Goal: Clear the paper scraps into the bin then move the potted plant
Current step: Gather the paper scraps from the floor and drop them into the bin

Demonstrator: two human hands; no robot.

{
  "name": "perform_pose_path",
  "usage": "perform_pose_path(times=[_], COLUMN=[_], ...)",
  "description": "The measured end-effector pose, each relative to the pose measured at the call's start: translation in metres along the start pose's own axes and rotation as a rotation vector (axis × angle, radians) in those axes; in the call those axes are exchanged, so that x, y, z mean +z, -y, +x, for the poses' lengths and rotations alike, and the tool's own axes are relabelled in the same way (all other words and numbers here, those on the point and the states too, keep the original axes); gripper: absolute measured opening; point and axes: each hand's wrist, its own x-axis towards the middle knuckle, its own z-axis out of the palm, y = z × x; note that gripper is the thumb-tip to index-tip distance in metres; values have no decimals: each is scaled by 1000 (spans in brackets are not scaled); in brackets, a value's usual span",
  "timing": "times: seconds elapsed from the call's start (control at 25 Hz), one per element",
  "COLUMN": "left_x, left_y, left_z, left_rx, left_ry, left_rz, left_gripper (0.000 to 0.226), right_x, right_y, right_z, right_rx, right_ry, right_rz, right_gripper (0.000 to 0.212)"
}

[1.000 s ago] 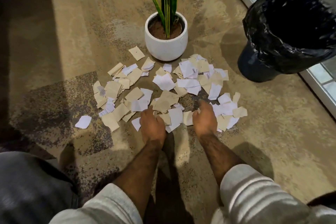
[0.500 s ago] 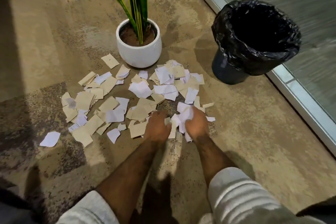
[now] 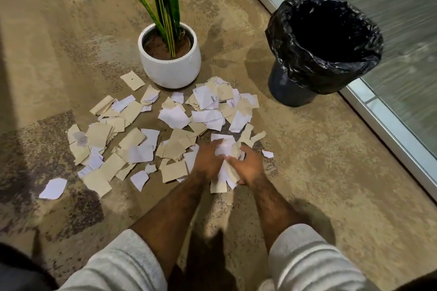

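Potted plant point(image 3: 169, 64): white round pot, striped green blades, upright. Paper scraps point(image 3: 175, 116): torn, tan and white, strewn flat just before the pot; one bunch gripped between left hand point(image 3: 208, 160) and right hand point(image 3: 248, 165). Bin point(image 3: 295, 87): black-lined, open, right of pot, apart.

Both in tight: left grip point(image 3: 208, 163) and right grip point(image 3: 248, 169) clutch a bunch of white and tan torn paper scraps point(image 3: 224, 149) between them, low over the mottled beige carpet point(image 3: 307, 184). Off right stands the black-bagged round bin point(image 3: 283, 38), white round potted plant point(image 3: 170, 71) ahead.
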Motion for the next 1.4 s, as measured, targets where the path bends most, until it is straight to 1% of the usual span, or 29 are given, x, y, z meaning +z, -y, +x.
perform_pose_path(times=[0.04, 0.08, 0.12, 0.24, 0.32, 0.4, 0.44, 0.56, 0.68, 0.76, 0.84, 0.92, 1.04, 1.16, 1.24, 1.32, 1.4], left_x=[0, -1, -1, -6, -13, -20, -24, -33, -38, -41, -45, -47, -44, -31, -17, -1, 13], left_y=[0, 1, 2, -5, -14, -23, -31, -69, -109, -137, -174, -218, -281, -330, -347, -353, -351], left_z=[0, 0, 1, 0, 1, 7, 9, 11, 18, 25, 32, 41, 67, 87, 105, 121, 140], left_rx=[-18, -52, -95, -149, -112, -73, -81, -81, -52, -44, -12, 79, 189, 270, 290, 286, 244], left_ry=[2, 4, -4, -54, -85, -108, -120, -156, -198, -225, -229, -195, -203, -161, -121, -73, -20], left_rz=[-74, -126, -182, -279, -296, -289, -322, -368, -368, -411, -443, -468, -403, -391, -382, -319, -280], left_gripper=[39, 30, 26, 21, 16, 20, 23, 21, 30, 36, 34, 29, 34, 31, 32, 26, 30], right_x=[-1, -1, 0, -2, -11, -23, -29, -54, -85, -107, -132, -159, -204, -249, -267, -274, -277], right_y=[2, 4, 4, 12, 27, 46, 55, 86, 122, 149, 176, 201, 232, 254, 259, 254, 242], right_z=[0, 1, 4, 5, 4, 2, 1, -2, -10, -13, -11, -6, 12, 34, 47, 59, 76], right_rx=[23, 60, 84, 103, 86, 51, 38, 0, -53, -107, -178, -265, -380, -408, -412, -390, -353], right_ry=[17, 47, 76, 98, 103, 113, 117, 111, 89, 49, 1, -91, -204, -276, -319, -382, -460], right_rz=[73, 141, 211, 344, 417, 427, 415, 388, 322, 281, 255, 233, 174, 159, 129, 100, -19], right_gripper=[44, 43, 41, 32, 31, 30, 31, 31, 34, 35, 34, 30, 21, 21, 22, 26, 20])
